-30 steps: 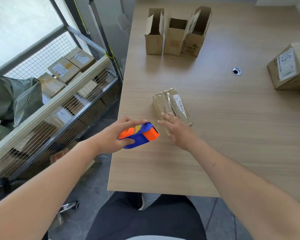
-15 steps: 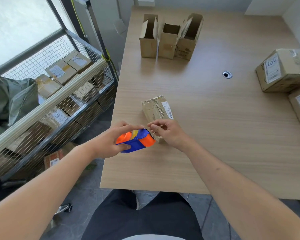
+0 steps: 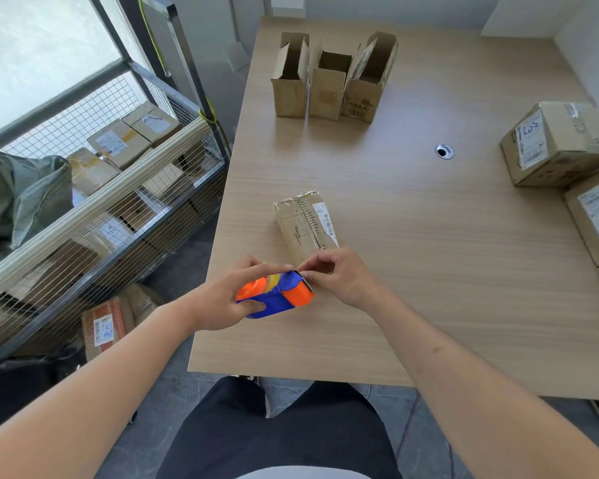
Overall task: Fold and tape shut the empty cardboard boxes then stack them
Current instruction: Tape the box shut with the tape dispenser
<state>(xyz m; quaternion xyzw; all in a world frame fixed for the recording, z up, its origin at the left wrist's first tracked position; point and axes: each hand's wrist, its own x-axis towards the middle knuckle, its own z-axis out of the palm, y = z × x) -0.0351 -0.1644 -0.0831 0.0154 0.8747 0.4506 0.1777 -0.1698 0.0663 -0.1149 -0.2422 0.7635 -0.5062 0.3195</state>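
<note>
Cardboard everywhere across the pale wood surface [image 3: 412,236]. Lower centre of the frame: left hand [image 3: 222,299] wrapped around a blue and orange tape dispenser [image 3: 277,295], thumb under its blue body, forefinger stretched along the top toward the serrated blade. Right hand [image 3: 339,278] just beside it, fingers curled, thumb and fingertips pinched together at the blade end; too small to tell whether a strip of tape sits between them. Directly above the hands, lying flat on the surface: a taped, closed box [image 3: 305,223] with a barcode label on top, its near end partly hidden by the right hand. Upper centre: three open boxes [image 3: 332,84] standing upright side by side, flaps up, touching one another. Right edge of the frame: labelled sealed boxes [image 3: 554,146] resting on the surface, well apart from the hands. Centre right: a small round cable hole [image 3: 444,151] in the surface. Left of the frame: a wire-mesh cart [image 3: 118,209] packed with more labelled parcels, a grey-green sack [image 3: 21,191] at its far left.
</note>
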